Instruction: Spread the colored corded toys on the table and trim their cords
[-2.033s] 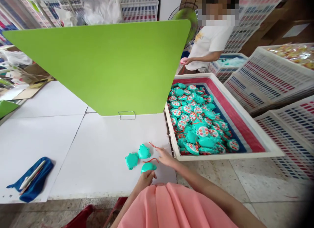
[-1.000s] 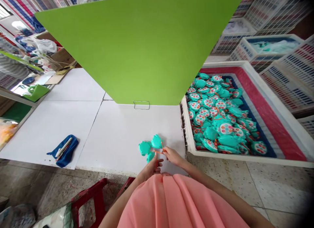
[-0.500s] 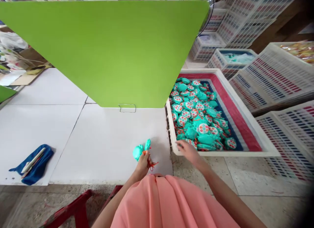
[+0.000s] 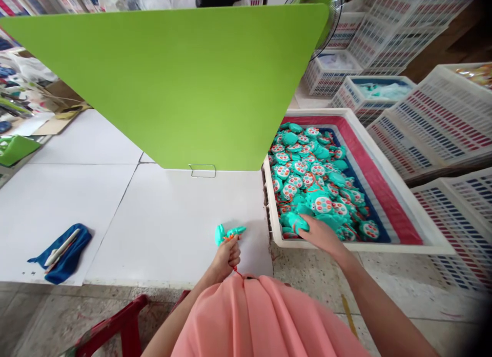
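Observation:
My left hand (image 4: 226, 257) is closed in a fist over the front edge of the white table. From it stick out small teal plastic toys (image 4: 220, 235) on orange-red cords, and a red cord end hangs below the fist. My right hand (image 4: 321, 236) reaches over the near rim of the large white crate (image 4: 400, 193), its fingers and thumb around a teal toy (image 4: 295, 222). Many more such toys (image 4: 323, 204) fill the crate, some turned to show white faces with red and orange dots. The fingertips of my right hand are partly hidden.
A tall green board (image 4: 192, 90) stands upright on the table, with a bent wire loop (image 4: 202, 170) at its foot. On the left lies a blue cloth (image 4: 63, 264) with a pale tool on it. Stacked white baskets (image 4: 434, 121) stand beyond the crate; a red stool (image 4: 115, 326) is below.
My right hand has moved from the crate's rim into the crate and onto a toy. The toys in my left hand have turned and swung slightly right.

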A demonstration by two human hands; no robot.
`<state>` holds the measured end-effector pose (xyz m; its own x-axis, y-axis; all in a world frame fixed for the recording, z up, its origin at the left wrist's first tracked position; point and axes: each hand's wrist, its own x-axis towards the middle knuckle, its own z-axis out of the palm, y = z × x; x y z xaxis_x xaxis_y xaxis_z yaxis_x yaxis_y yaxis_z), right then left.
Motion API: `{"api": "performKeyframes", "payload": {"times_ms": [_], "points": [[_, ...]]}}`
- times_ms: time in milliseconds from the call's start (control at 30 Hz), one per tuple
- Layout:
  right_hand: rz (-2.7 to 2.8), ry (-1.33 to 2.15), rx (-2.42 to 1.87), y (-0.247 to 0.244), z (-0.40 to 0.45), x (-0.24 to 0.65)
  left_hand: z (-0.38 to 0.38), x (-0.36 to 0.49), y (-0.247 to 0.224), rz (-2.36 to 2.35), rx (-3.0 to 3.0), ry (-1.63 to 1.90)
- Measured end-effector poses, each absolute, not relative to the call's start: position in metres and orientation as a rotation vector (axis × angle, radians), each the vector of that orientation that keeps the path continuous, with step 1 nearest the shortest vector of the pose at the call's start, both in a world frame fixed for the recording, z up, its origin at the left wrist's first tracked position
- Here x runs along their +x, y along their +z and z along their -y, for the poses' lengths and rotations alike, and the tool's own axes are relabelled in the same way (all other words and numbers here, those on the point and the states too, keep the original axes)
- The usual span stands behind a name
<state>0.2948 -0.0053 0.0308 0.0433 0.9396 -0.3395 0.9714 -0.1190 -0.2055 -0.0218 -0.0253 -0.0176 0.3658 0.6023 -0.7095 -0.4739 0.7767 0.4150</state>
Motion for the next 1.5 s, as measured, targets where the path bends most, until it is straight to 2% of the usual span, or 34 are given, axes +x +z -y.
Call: {"api": "performKeyframes", "payload": {"times_ms": [133, 300, 633, 733, 833, 900, 967, 1133, 1233, 1300, 1367, 1500], "points": [[-2.39, -0.89, 2.083, 0.056, 0.005, 0.258, 0.022, -0.009, -0.007, -0.883, 0.383, 0.612], [-2.472, -1.221, 1.922, 0.052, 0.014, 0.204, 0.02, 0.009, -0.011, -0.913, 0.829, 0.591], [-2.31, -1.585, 1.938, 0.043, 0.008, 0.208, 0.031, -0.013, -0.047, -1.088, 0.812, 0.344], [-2.359, -1.376, 2.173, 0.026, -0.005, 0.239, 0.032, -0.021, -0.052, -1.108, 0.758, 0.436], [-2.298, -0.583, 2.691, 0.006, -0.022, 0.298, 0.032, -0.029, -0.051, -1.018, 0.654, 0.652], [-2.035, -0.135, 2.915, -0.006, -0.03, 0.34, 0.031, -0.033, -0.047, -0.96, 0.478, 0.714], [-1.787, -0.095, 2.967, -0.015, -0.037, 0.373, 0.027, -0.038, -0.044, -0.929, 0.284, 0.738], [-1.67, -0.344, 2.862, -0.025, -0.041, 0.393, 0.011, -0.048, -0.038, -0.858, 0.087, 0.789], [-1.824, -0.381, 2.951, -0.009, -0.039, 0.374, 0.003, -0.054, -0.036, -0.822, 0.074, 0.808], [-1.891, -0.539, 3.018, 0.01, -0.035, 0.351, 0.0, -0.056, -0.034, -0.843, 0.067, 0.828], [-2.001, -0.89, 2.912, 0.03, -0.031, 0.32, -0.002, -0.054, -0.031, -0.867, 0.062, 0.846], [-2.168, -1.797, 2.26, 0.05, -0.02, 0.244, -0.004, -0.041, -0.028, -0.814, 0.064, 0.853]]}}
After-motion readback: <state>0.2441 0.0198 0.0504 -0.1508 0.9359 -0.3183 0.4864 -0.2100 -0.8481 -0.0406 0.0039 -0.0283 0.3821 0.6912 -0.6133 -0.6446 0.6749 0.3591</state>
